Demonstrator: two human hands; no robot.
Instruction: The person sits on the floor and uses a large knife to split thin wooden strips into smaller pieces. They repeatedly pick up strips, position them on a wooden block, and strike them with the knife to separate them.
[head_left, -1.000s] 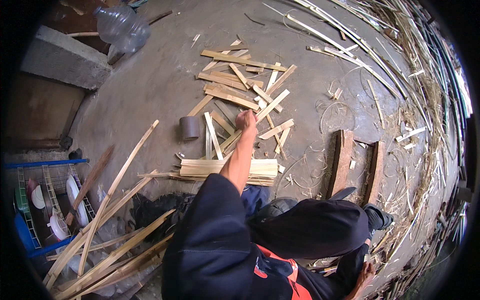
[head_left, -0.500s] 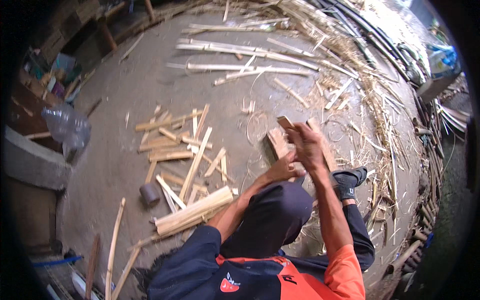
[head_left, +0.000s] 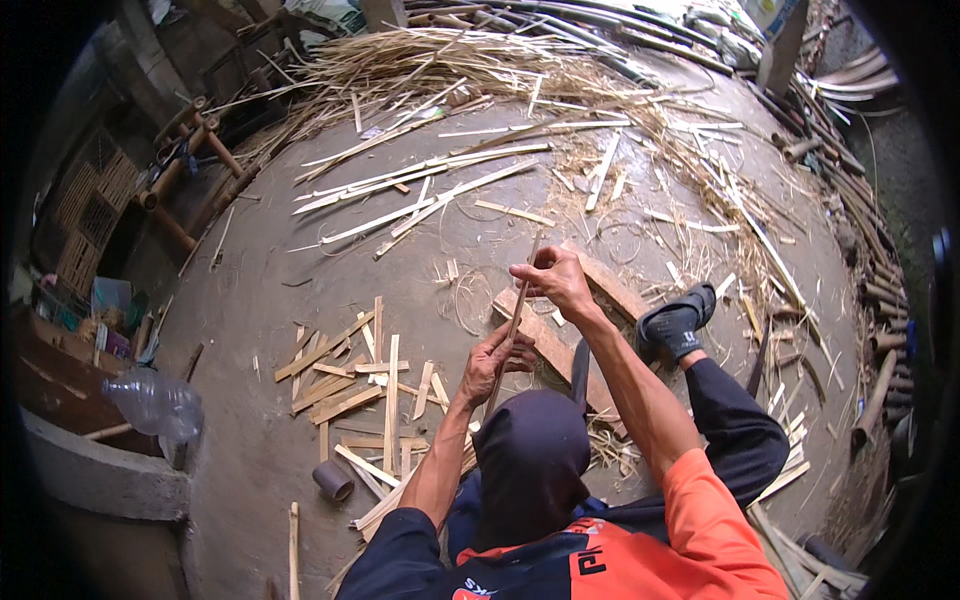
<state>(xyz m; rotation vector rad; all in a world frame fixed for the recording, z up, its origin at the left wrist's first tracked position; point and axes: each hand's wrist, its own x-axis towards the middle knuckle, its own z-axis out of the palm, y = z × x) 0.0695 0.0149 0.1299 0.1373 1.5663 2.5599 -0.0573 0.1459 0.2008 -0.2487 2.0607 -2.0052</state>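
I hold a thin bamboo strip (head_left: 517, 312) upright in front of me with both hands. My right hand (head_left: 556, 281) pinches it near its upper end. Lower down, my left hand (head_left: 496, 361) is closed around the same strip. Under the hands lie two flat wooden boards (head_left: 548, 338) on the concrete floor. A dark blade-like tool (head_left: 580, 372) stands by my raised knee (head_left: 530, 455); I cannot tell how it is held. My foot in a black sandal (head_left: 676, 326) rests to the right of the boards.
Short cut bamboo pieces (head_left: 350, 385) lie scattered at the left, next to a small dark cylinder (head_left: 332, 481). Long bamboo splits (head_left: 430, 190) and heaps of shavings (head_left: 480, 70) cover the far floor. A clear plastic bottle (head_left: 150, 402) sits on a ledge at the left.
My view has swung from the pile of cut pieces to the boards. My left hand left that pile with a strip, and both hands now hold it upright.
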